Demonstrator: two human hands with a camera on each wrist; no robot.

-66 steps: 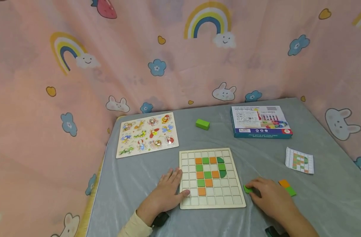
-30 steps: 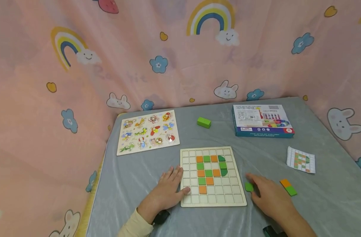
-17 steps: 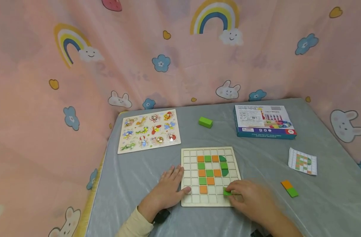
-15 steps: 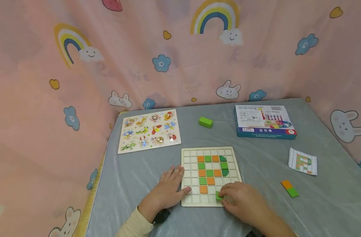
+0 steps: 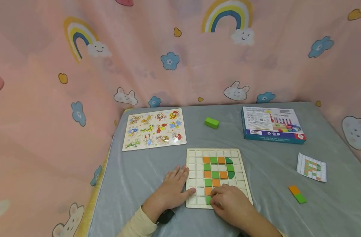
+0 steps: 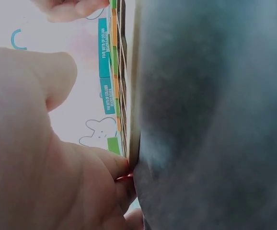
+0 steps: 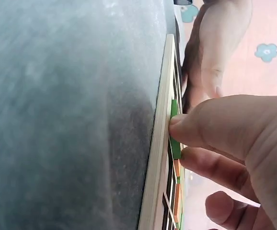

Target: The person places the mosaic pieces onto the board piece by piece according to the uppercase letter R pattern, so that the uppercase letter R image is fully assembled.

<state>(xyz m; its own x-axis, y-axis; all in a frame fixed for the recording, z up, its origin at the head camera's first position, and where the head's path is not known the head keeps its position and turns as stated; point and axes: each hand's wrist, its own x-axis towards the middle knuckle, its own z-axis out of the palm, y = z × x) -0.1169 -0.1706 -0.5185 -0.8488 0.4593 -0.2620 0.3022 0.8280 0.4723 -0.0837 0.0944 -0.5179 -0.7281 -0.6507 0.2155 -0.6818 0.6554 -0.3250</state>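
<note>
A wooden grid board point(image 5: 241, 176) lies on the cloth, with orange and green tiles set in its cells, some of the green ones rounded. My left hand point(image 5: 172, 189) rests flat at the board's left edge, fingers extended and thumb over the rim; in the left wrist view fingertips touch the board's side. My right hand point(image 5: 232, 204) is over the lower part of the board, thumb and fingers pinching a green square tile point(image 5: 208, 200) at a bottom-row cell, below an orange tile point(image 5: 208, 191). In the right wrist view this green tile point(image 7: 176, 149) sits near the board's edge.
Right of the board lie an orange tile point(image 5: 294, 190) and a green tile point(image 5: 300, 198), end to end, below a pattern card point(image 5: 312, 167). Farther back are an insect puzzle board point(image 5: 154, 130), a green block point(image 5: 212, 122) and a flat box point(image 5: 272, 125).
My right hand has picked up the green tile from the cloth right of the board and carried it left to the bottom row. My left hand stays at the board; the head view has shifted slightly.
</note>
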